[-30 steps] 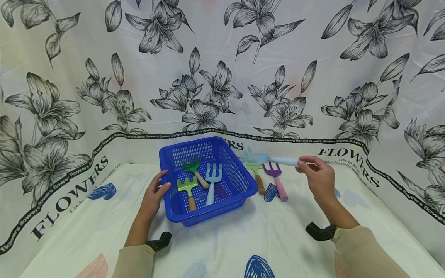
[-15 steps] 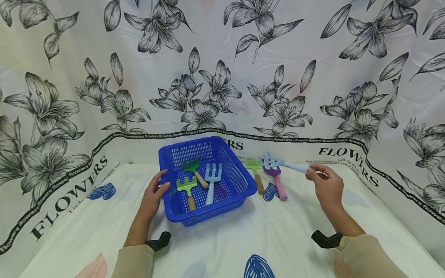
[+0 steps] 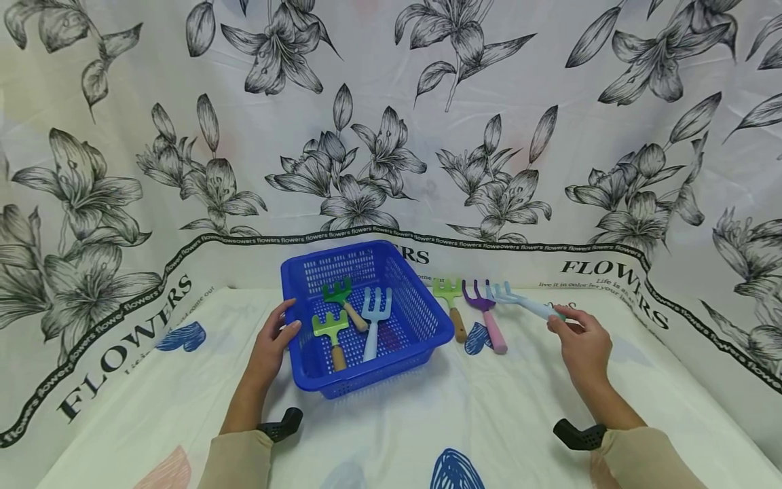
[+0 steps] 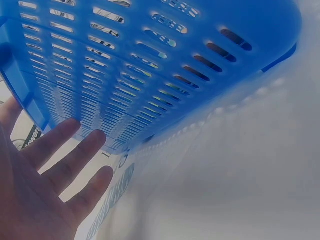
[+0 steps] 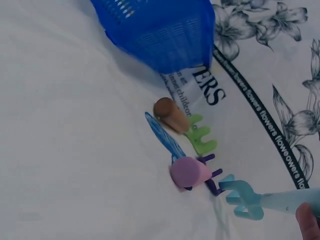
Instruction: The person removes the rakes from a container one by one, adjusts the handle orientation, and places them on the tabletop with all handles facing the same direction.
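My right hand [image 3: 585, 343] pinches the handle end of a light-blue garden hand fork [image 3: 533, 305] between thumb and fingers. The fork's tines point left, close beside a purple fork with a pink handle [image 3: 493, 331]. In the right wrist view, the light-blue fork [image 5: 285, 201] overlaps the purple tines' side. A light-green fork with a wooden handle [image 3: 455, 319] lies left of the purple one. My left hand [image 3: 271, 343] holds the left rim of a blue plastic basket [image 3: 434, 326], several fingers stretched along its outer wall in the left wrist view.
Inside the basket lie a dark-green fork [image 3: 339, 295], a light-green fork [image 3: 332, 333] and another light-blue fork [image 3: 374, 319]. White cloth with printed hearts covers the table [image 3: 379, 435]. A flower-printed curtain [image 3: 427, 197] rises behind.
My right hand has moved right and toward me, lowering the light-blue fork from over the green fork to the purple one's right. The left hand and basket stay put.
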Demonstrator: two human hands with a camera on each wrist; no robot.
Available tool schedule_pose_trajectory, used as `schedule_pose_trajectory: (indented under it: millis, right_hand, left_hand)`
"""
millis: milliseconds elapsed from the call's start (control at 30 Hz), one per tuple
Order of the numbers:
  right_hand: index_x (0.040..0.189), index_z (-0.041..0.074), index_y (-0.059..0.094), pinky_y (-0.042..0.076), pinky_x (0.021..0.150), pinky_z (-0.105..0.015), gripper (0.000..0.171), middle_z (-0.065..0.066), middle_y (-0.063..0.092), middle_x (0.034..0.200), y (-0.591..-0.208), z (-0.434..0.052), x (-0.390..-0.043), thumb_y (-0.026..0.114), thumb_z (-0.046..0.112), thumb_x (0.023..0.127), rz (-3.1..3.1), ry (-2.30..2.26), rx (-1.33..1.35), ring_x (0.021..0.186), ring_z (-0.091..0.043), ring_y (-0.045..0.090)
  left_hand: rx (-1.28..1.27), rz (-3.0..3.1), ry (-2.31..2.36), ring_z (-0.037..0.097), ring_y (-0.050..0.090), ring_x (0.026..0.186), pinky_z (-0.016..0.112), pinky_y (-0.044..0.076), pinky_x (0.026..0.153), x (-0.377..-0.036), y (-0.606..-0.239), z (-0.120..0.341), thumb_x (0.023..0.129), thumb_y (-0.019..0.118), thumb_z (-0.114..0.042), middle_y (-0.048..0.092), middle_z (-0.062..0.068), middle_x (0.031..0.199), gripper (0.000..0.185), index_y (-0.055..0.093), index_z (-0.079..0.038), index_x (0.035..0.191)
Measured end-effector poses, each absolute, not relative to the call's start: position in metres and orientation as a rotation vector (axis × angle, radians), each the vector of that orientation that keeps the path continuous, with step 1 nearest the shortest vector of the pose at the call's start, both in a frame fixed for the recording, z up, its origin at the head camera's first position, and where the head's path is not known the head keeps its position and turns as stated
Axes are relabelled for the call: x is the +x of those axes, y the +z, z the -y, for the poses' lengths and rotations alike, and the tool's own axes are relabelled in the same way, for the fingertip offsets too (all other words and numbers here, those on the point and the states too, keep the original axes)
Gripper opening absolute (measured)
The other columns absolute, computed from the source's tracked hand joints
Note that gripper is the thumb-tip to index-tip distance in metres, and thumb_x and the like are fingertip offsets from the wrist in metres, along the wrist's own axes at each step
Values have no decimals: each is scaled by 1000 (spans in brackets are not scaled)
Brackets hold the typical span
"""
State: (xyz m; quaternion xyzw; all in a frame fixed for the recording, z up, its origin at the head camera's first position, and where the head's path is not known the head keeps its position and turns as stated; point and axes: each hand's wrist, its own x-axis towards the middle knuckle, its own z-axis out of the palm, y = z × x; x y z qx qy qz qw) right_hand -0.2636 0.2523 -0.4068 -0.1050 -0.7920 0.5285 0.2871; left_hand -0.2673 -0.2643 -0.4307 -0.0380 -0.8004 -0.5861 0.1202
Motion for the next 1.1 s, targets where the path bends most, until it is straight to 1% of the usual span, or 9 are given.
schedule_pose_trajectory:
  millis: [133,267,400,533,700,800,900,1000,1100]
  right_hand:
    - [121,3,66,39,49,-16,34,-11,61,118,-414,-255,-263,66,23,94,2121,1395,-284,71,11,61]
    - [118,2,67,40,47,-16,31,-14,60,116,-418,-257,-263,66,22,94,2131,1355,-290,69,12,60]
    - [113,3,68,42,47,-16,26,-10,59,112,-421,-257,-264,66,20,94,2150,1317,-315,68,12,59]
    - [109,4,69,44,48,-17,23,-8,63,103,-425,-258,-267,68,18,91,2192,1291,-342,66,11,58]
    - [104,2,70,47,50,-16,21,-12,69,92,-431,-259,-269,72,15,88,2274,1237,-314,62,12,55]
    - [107,0,68,48,54,-15,24,-15,68,97,-434,-261,-271,72,12,87,2363,1223,-287,67,5,57]
    - [114,-1,63,49,58,-18,32,-18,65,103,-438,-262,-274,72,11,86,2465,1220,-263,77,-10,60]
    - [119,-2,61,47,62,-23,37,-18,63,101,-441,-263,-277,72,10,86,2537,1204,-246,86,-24,60]
    - [119,-2,60,46,64,-27,37,-17,64,99,-444,-263,-279,72,9,86,2557,1206,-240,88,-30,61]
  left_hand:
    - [-108,2334,-1722,45,32,137,63,29,105,-267,-431,263,99,49,-39,28,19,155,59,28,-28,153]
    - [-103,2336,-1723,45,31,137,63,29,105,-267,-430,263,99,49,-39,27,18,155,59,28,-29,153]
    - [-98,2342,-1715,44,31,138,63,28,105,-267,-430,263,99,49,-39,26,17,156,60,27,-30,153]
    - [-95,2344,-1709,44,31,138,63,28,106,-266,-430,263,99,49,-39,26,16,156,60,27,-31,153]
    - [-85,2352,-1710,45,32,137,63,28,105,-266,-430,263,99,49,-39,27,18,155,59,27,-30,153]
    - [-83,2355,-1709,45,32,137,63,28,105,-267,-430,263,99,49,-40,28,18,155,60,27,-29,153]
    - [-81,2356,-1704,45,32,137,63,28,105,-267,-431,264,99,48,-41,28,19,155,60,27,-29,153]
    - [-77,2360,-1698,45,32,137,64,28,105,-267,-431,264,98,49,-42,28,19,155,60,27,-29,153]
    - [-80,2360,-1696,45,31,137,64,29,105,-267,-431,264,98,49,-42,27,18,155,61,27,-28,153]
